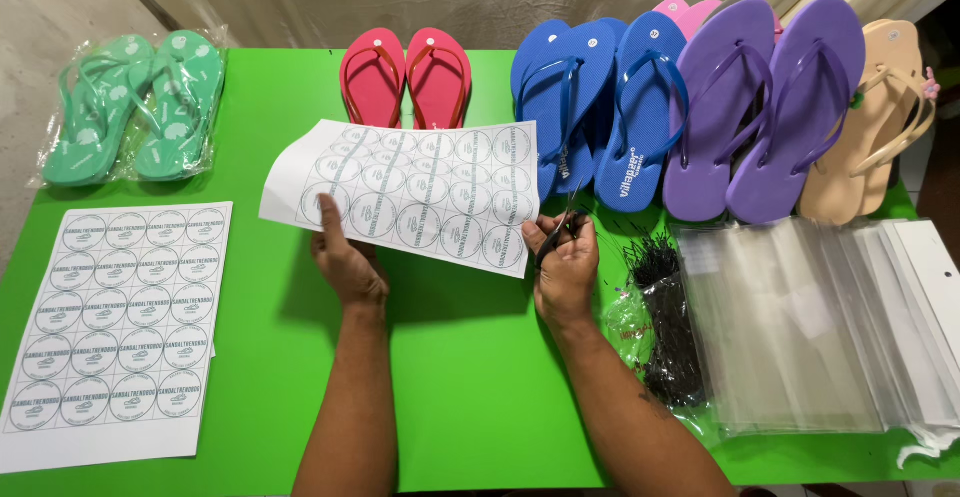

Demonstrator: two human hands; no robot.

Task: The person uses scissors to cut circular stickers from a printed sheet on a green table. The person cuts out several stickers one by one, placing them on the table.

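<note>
- The green bench [450,377] carried flip-flops along its far edge and a second label sheet [115,332] at your left.
- Your left hand [345,262] pinched the sheet [410,192] of round labels by its near-left edge, thumb on top, lifted off the bench.
- Your right hand [565,267] had its grip closed through the handles of scissors [556,232], blades at the sheet's near-right corner.
- The sheet's long axis ran left to right between your hands, the scissors nearer its right end.
</note>
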